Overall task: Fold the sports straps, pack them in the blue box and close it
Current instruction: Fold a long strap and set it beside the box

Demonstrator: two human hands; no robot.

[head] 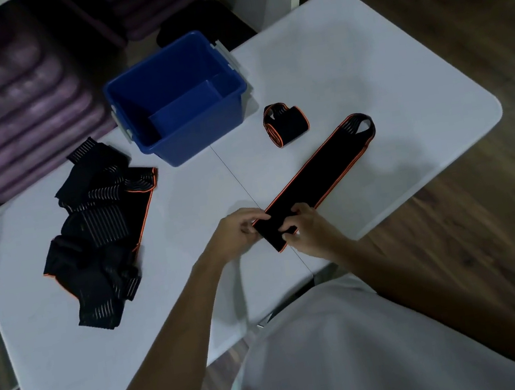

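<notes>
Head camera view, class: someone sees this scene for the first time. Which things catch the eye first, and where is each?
The open blue box stands out at the table's far side. Near the front edge both hands, left hand and right hand, pinch the near end of a long black strap edged in orange. A rolled strap sits right of the box, and a heap of unfolded straps lies to its left.

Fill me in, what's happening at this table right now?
A person is packing sports straps. Both hands, left hand and right hand, pinch the near end of a flat strap laid out on the white table, apparently starting to roll or fold it. One rolled strap already sits beside the blue box, which is open with no strap inside. A pile of unfolded straps waits on the left. No lid is visible.
</notes>
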